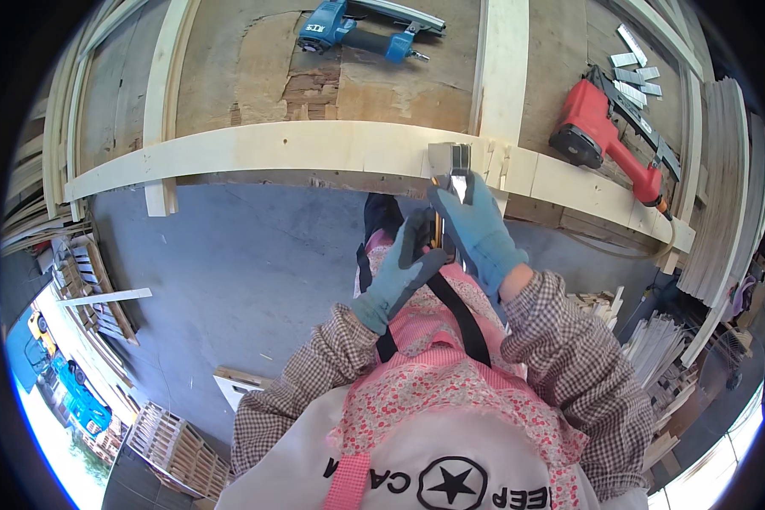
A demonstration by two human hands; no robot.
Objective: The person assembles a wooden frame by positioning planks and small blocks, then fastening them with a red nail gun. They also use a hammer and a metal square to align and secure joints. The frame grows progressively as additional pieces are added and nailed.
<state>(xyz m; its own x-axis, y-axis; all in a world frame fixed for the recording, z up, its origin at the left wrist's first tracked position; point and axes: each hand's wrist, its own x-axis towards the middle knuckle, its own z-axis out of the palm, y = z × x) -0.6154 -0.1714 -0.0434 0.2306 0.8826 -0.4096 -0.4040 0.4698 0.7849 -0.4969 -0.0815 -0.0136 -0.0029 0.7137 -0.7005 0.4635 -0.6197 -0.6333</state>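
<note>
Head view: right hand (479,231) wrapped around a silver metal hand tool (450,156), exact kind unclear, at the pale wooden board's (314,148) near edge, likely for close handling. Left hand (399,274) half-curled beside its lower end; can't tell if gripping. Blue pneumatic nailer (365,36), red pneumatic nailer (599,136) lie beyond, probably parked within reach.
</note>
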